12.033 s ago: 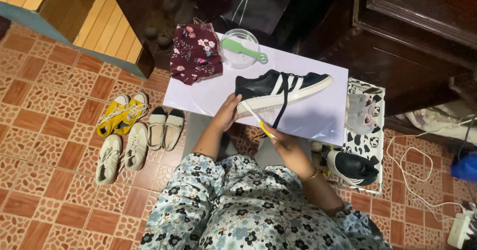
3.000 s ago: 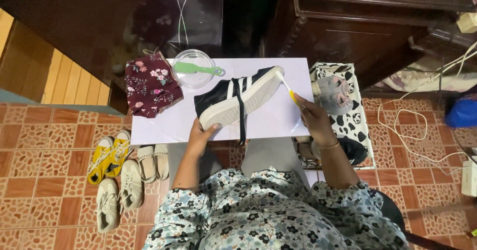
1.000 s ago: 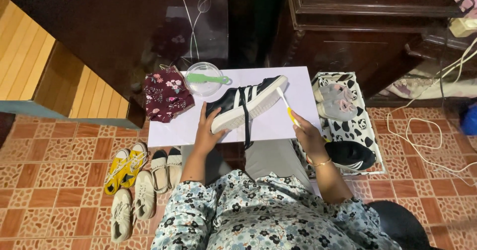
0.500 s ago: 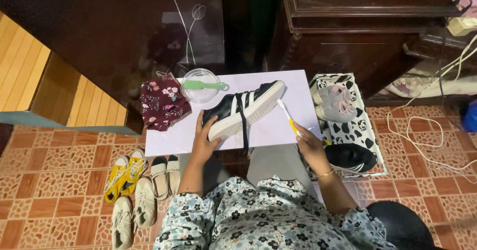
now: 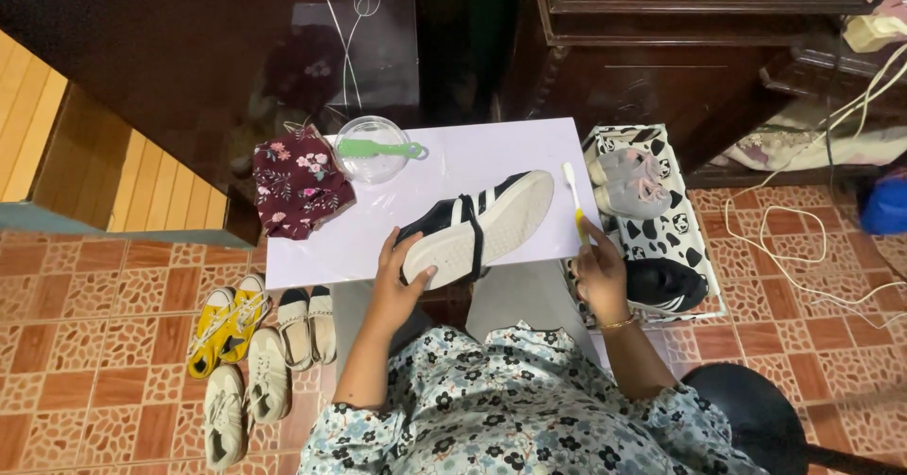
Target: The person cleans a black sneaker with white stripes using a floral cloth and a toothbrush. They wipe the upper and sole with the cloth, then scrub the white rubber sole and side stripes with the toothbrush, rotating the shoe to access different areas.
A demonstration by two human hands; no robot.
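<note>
- The left hand (image 5: pixel 404 277) grips the heel end of a black sneaker (image 5: pixel 477 228) with white stripes, thumb across the pale sole and fingers curled under it; the fingertips are hidden behind the shoe.
- The sneaker lies tilted on its side on the white table (image 5: pixel 491 149), toe pointing toward 2 o'clock, sole turned toward the person. Its far side cannot be made out.
- The right hand (image 5: pixel 599 269) is closed around the yellow handle of a toothbrush (image 5: pixel 573 196), whose white head points to 12 o'clock, just beside the sneaker's toe. I cannot tell whether the bristles touch the sole.
- At 11 o'clock from the sneaker sits a clear bowl (image 5: pixel 370 159) with a green brush (image 5: pixel 376 148) laid across it; what it contains is unclear.
- A maroon floral cloth (image 5: pixel 298 184) lies at 9 o'clock, partly off the table edge.
- At 3 o'clock, a cow-patterned tray (image 5: pixel 685 239) holds grey shoes (image 5: pixel 628 184) and a second black sneaker (image 5: pixel 666 284), partly hidden by the right hand.
- More shoes (image 5: pixel 255 343) lie on the tiled floor at 8 o'clock.
</note>
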